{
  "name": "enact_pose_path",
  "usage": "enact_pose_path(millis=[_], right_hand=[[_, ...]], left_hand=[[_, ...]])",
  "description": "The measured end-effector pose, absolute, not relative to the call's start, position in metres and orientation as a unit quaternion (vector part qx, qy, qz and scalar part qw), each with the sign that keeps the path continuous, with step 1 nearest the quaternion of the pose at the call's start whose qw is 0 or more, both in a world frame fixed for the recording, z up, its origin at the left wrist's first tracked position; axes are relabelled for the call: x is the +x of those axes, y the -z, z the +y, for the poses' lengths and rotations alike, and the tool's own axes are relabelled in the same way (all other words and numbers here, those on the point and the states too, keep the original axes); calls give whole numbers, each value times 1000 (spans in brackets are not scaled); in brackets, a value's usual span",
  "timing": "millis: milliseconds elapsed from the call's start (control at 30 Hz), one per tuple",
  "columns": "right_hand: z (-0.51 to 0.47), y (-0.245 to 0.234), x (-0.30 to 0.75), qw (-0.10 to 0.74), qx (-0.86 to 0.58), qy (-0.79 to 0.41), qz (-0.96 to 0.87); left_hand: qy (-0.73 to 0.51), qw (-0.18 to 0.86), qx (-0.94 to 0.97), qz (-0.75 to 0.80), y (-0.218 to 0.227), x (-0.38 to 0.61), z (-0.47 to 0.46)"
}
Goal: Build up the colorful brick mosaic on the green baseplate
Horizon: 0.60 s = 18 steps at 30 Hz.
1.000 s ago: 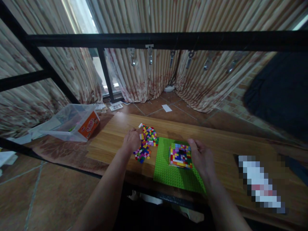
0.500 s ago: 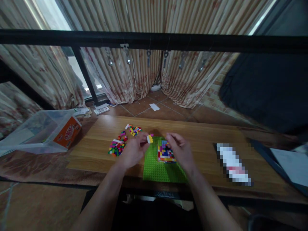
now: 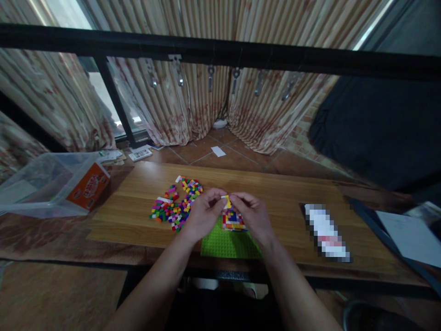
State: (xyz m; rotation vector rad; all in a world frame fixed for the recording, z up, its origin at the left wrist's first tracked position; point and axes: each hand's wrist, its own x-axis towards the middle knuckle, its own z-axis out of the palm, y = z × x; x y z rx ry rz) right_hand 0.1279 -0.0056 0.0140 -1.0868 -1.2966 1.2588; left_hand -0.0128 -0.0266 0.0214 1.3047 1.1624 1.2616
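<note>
Two hands [image 3: 204, 217] meet at one yellow piece [image 3: 228, 202] — one green baseplate [image 3: 225, 244] below.

Wooden tabletop [image 3: 289, 207]: loose bricks [image 3: 186, 207], green baseplate [image 3: 227, 246], pixelated object [image 3: 327, 233].

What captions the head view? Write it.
Left hand and right hand at a yellow piece, near a brick build on a green baseplate.

Dim, daylight through left window [image 3: 104, 97], soft detail
</note>
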Motion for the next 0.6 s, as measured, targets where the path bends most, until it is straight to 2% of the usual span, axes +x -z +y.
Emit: enact_pose_path(millis=[200,500,600], right_hand=[[-8,-17,131,507,-436,-545,-506],[-4,-16,140,504,-432,-545,-512],[2,-16,158,498,-461,-498,-540]], left_hand=[[-534,484,487,494,-19,-8,-23],[-505,557,455,477,-21,-3,-26],[-521,542,449,483,-24,-7,-25]])
